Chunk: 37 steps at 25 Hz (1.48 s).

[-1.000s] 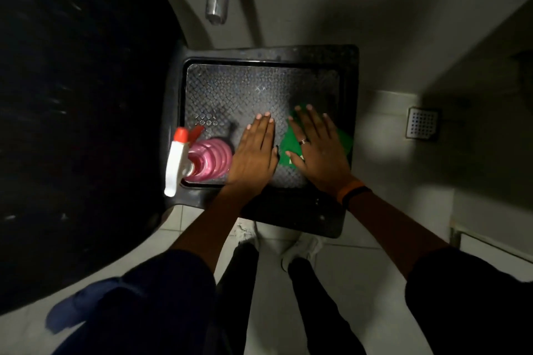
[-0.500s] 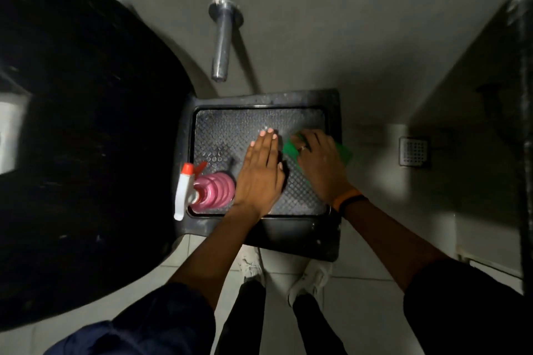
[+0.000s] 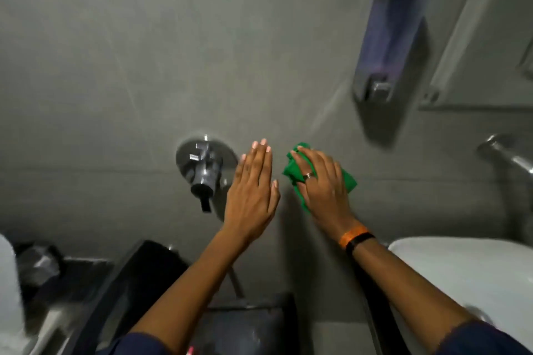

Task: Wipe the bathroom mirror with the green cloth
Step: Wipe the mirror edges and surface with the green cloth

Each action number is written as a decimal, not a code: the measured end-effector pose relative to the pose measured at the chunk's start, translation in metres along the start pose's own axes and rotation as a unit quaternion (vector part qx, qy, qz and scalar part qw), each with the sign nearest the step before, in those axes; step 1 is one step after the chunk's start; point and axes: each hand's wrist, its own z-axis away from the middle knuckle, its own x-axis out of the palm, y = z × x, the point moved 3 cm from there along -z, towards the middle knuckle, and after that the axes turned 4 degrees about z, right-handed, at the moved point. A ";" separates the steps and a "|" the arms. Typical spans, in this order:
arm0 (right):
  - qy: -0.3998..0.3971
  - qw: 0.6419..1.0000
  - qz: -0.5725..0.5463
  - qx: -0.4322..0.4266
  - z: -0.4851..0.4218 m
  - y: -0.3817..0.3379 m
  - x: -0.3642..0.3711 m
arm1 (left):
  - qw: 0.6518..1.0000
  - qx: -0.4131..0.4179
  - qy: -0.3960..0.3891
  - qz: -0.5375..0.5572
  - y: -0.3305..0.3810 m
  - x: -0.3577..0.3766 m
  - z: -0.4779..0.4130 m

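Against a grey bathroom wall (image 3: 144,52), a person's two bare hands are raised side by side, palms facing away from the camera. Right hand (image 3: 324,184), wearing a ring and an orange-and-black wristband (image 3: 356,238), has its fingers (image 3: 305,157) curled over the green cloth (image 3: 292,170), which is bunched under the palm and shows on both sides of the hand. Left hand (image 3: 253,190) holds nothing; its fingers are stretched out flat and close together, just beside the cloth but not touching it. Whether either hand presses on the wall cannot be told. A chrome wall tap (image 3: 202,164) sits just left of the left hand. Higher up on the right hangs a blurred wall dispenser (image 3: 389,43), and beyond it, at the frame's right edge, the lower left corner of a pale frame (image 3: 450,66) that may be the mirror; the cloth is well apart from it. Below the right forearm lies the white rim of a basin (image 3: 461,265), with a metal spout (image 3: 504,153) above it. A dark stool (image 3: 248,323) stands at the bottom centre between the arms.
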 end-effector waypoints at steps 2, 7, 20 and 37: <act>0.065 0.997 0.031 -0.025 -0.072 0.016 -0.040 | 0.998 0.018 0.053 -0.017 0.014 -0.046 -0.063; 0.213 0.971 0.085 -0.070 -0.210 0.045 -0.126 | 0.985 0.045 0.154 -0.058 0.044 -0.144 -0.178; 0.382 0.878 0.261 -0.119 -0.380 0.172 -0.260 | 0.934 0.189 0.296 -0.066 0.122 -0.191 -0.383; 0.285 0.917 0.271 -0.062 -0.498 0.336 -0.295 | 0.912 0.229 0.321 -0.115 0.217 -0.171 -0.503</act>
